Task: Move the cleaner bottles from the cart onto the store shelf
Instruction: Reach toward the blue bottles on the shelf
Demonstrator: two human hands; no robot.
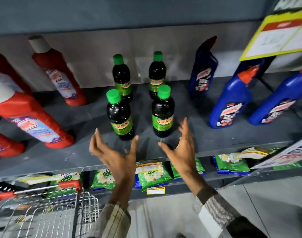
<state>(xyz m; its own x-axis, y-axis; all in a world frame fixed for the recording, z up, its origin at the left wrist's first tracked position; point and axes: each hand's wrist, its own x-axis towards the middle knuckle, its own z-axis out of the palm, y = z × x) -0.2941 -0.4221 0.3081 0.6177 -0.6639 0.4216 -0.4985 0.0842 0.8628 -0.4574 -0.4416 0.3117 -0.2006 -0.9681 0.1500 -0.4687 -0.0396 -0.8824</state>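
Your left hand [112, 157] and right hand [181, 148] hovered spread and empty just before the front pair of four green-capped bottles [120, 115] on the shelf [215, 140]; these looked rigid, slick, liquid-heavy, best gripped mid-label.

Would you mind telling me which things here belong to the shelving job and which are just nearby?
Job: four green-capped bottles, shelf, cart, left hand, right hand, both open and empty.

Nearby: red bottles, blue bottles, green packets, price sign.
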